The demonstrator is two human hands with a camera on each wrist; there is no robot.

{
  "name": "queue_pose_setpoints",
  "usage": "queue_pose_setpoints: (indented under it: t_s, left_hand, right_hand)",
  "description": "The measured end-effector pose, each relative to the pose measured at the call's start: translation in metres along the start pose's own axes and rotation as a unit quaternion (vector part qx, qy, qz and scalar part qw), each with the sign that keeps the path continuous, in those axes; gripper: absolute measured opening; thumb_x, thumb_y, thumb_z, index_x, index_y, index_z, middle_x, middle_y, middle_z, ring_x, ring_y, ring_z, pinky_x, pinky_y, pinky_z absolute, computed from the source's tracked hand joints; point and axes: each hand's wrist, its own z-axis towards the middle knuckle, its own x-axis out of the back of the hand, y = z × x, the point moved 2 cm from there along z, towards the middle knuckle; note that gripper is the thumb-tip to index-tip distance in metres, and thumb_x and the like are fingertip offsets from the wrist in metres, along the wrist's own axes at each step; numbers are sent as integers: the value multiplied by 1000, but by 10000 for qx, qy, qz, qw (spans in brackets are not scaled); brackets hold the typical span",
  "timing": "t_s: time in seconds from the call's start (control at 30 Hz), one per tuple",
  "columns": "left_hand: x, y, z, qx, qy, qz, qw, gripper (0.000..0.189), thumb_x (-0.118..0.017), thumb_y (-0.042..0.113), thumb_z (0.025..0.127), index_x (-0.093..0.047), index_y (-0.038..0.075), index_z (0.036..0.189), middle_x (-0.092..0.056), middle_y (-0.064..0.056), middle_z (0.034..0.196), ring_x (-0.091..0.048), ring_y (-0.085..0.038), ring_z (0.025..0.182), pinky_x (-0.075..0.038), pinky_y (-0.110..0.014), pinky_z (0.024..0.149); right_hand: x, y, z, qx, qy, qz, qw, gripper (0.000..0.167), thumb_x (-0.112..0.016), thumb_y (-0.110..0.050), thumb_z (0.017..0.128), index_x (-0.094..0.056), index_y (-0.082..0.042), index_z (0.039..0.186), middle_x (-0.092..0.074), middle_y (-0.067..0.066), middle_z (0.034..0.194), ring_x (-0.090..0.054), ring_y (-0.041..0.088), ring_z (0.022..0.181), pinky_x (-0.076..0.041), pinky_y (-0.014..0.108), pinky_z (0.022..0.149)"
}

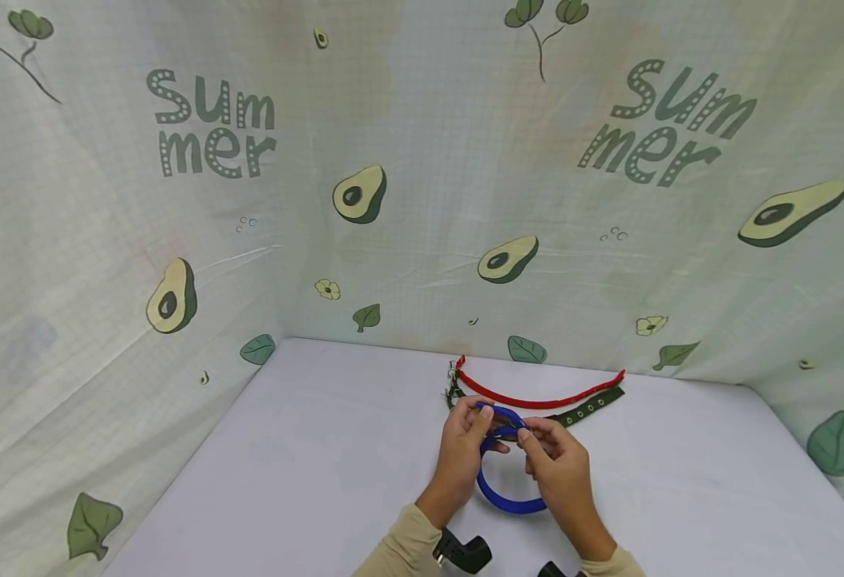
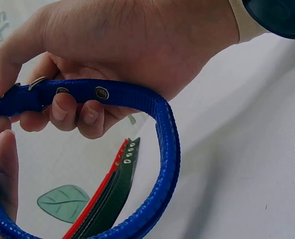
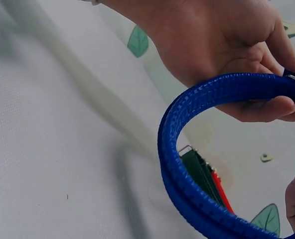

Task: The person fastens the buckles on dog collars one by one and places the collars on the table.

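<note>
A blue pet collar [image 1: 511,505], bent into a loop, is held up between both hands over the white table. My left hand [image 1: 461,441] pinches the strap near the top of the loop, its thumb on one face and its fingers on the other. On the same part of the loop, my right hand [image 1: 559,469] pinches the strap to the right. The left wrist view shows metal eyelets [image 2: 101,93] in the strap, with a metal loop [image 2: 38,82] beside them. Fingers partly cover the buckle area, so how far it is fastened cannot be told.
Behind the hands, a red collar [image 1: 537,405] and a dark green collar [image 1: 589,407] with eyelets lie side by side on the table [image 1: 321,449]. A printed cloth wall [image 1: 422,304] rises at the table's back edge. Black wrist devices [image 1: 465,553] hang below the sleeves.
</note>
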Motion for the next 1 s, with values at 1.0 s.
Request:
queue_pose_setpoints:
  t_s: [1.0]
  left_hand:
    - [-10, -3, -6, -717, -126, 1789, 9812, 20, -66, 18, 99, -74, 11, 115, -58, -4, 95, -67, -11, 72, -58, -30, 58]
  right_hand:
    - [6, 4, 8, -1917, -389, 1981, 9605, 31, -53, -21, 105, -55, 6, 121, -65, 9, 84, -52, 16, 62, -45, 26, 53]
